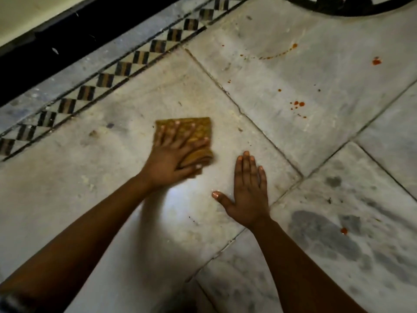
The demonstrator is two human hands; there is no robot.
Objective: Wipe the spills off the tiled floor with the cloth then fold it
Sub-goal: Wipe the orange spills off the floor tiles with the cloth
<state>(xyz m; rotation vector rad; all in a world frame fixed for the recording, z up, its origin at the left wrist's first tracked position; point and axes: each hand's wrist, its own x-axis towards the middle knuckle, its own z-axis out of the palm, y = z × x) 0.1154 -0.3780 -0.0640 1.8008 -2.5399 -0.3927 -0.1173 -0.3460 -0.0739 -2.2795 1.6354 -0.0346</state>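
Observation:
A folded mustard-yellow cloth (200, 129) lies on the pale marble floor (112, 199) near the middle of the view. My left hand (171, 159) presses flat on the cloth, fingers spread over it and thumb curled under its near edge; the hand and cloth are blurred. My right hand (248, 188) rests flat on the bare tile just right of the cloth, fingers together, holding nothing. Red-orange spill drops (297, 104) dot the tile to the upper right, with a thin streak (279, 53) farther back, one blot (376, 61) at far right and another (344, 231) near my right forearm.
A black-and-cream checkered inlay border (103, 80) runs diagonally along the upper left, with a dark skirting (45, 55) and a wall behind it. Dark grout joints (248, 116) split the tiles. A dark curved inlay (338, 10) shows at the top right.

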